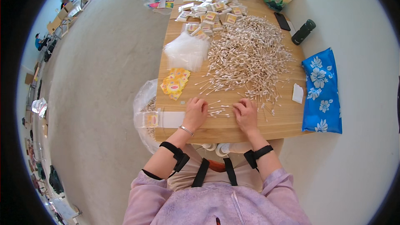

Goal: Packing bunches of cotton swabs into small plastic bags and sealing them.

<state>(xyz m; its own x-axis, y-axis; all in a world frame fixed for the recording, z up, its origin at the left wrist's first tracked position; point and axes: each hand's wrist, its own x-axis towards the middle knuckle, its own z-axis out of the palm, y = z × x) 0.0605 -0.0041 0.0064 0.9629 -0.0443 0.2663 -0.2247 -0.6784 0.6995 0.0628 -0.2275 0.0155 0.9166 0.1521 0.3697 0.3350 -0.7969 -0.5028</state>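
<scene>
A small, loose row of cotton swabs point(218, 111) lies crosswise near the table's front edge, between my two hands. At its left end, my left hand point(196, 111) is closed, with curled fingers against the swab tips. My right hand point(246, 113) closes its bent fingers and thumb around the other ends. Fingers partly hide what each hand grips. Just beyond rises a large heap of loose cotton swabs point(250, 58). Left of my left hand, a clear packet of swabs with a yellow card point(151, 119) rests on a white strip point(173, 119) at the table edge.
Yellow cards point(175, 83), clear plastic bags point(186, 52) and filled packets point(210, 16) lie on the table's left and far side. A blue floral cushion point(321, 91), black bottle point(303, 32) and phone point(282, 21) line the right side, by the wall. A plastic bag point(143, 96) hangs at left.
</scene>
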